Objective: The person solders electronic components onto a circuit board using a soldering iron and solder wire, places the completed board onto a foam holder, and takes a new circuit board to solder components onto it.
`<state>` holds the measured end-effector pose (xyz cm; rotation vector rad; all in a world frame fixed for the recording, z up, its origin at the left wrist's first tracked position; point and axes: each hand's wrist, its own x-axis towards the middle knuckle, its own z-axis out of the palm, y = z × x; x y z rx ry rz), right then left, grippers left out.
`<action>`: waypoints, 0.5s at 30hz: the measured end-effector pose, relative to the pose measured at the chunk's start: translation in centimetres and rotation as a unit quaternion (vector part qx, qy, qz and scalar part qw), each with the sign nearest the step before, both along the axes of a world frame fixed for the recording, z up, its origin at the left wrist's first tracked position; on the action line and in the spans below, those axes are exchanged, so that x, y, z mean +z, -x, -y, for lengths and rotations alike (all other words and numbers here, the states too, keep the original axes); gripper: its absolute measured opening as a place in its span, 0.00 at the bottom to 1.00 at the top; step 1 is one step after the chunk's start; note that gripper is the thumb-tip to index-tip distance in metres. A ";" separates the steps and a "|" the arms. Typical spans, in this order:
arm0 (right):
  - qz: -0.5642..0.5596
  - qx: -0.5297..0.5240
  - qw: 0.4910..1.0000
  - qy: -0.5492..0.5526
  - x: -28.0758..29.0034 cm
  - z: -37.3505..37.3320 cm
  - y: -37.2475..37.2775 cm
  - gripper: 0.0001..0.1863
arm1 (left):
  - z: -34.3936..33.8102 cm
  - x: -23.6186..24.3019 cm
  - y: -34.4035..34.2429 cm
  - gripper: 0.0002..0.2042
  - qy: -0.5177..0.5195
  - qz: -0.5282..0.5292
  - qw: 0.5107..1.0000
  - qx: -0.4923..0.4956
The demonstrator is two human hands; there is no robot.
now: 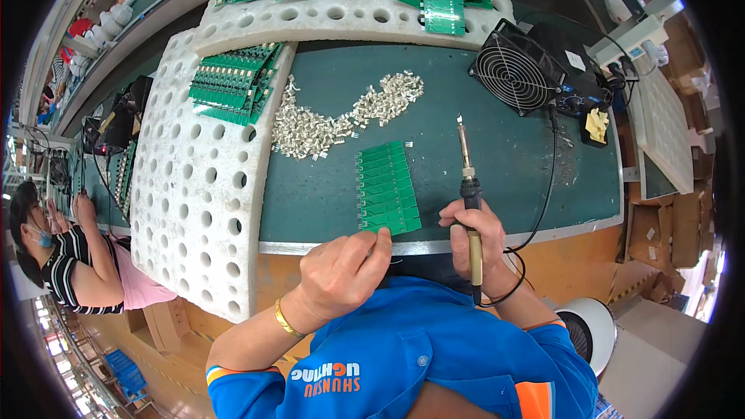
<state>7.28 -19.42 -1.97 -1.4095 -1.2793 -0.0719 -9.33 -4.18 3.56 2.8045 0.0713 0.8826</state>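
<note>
My right hand (477,240) is wrapped around the handle of a soldering iron (471,190), whose metal tip points up and away from me over the table. With fingers closed, my left hand (345,270) pinches the near edge of a green circuit board panel (386,186). This panel lies flat on the dark green table (326,209) and is divided into several narrow strips. A small white connector (409,143) sits by its far right corner. Beyond the panel, a curved heap of small whitish connectors (310,130) spreads over the table.
White foam boards with round holes stand at the left (194,178) and along the back (349,12), carrying stacks of green panels (237,81). A black fan (512,66) and a yellow sponge (597,125) are at the right. A masked person (81,264) works at far left.
</note>
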 end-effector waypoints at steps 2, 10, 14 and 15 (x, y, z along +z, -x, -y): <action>0.002 -0.001 1.000 0.003 -0.2 -0.2 0.3 0.16 | 0.3 -0.3 0.0 0.09 0.009 0.000 1.000 0.000; 0.026 -0.007 1.000 0.013 -1.3 -1.3 1.1 0.20 | 1.3 -3.0 0.3 0.10 0.037 -0.019 0.999 0.005; 0.047 -0.024 0.998 0.044 -1.7 -1.5 1.2 0.22 | 1.4 -4.8 0.4 0.10 0.055 -0.034 0.998 0.003; 0.047 -0.021 0.998 0.047 -1.8 -1.6 1.2 0.22 | 1.4 -5.0 0.4 0.10 0.059 -0.041 0.997 0.001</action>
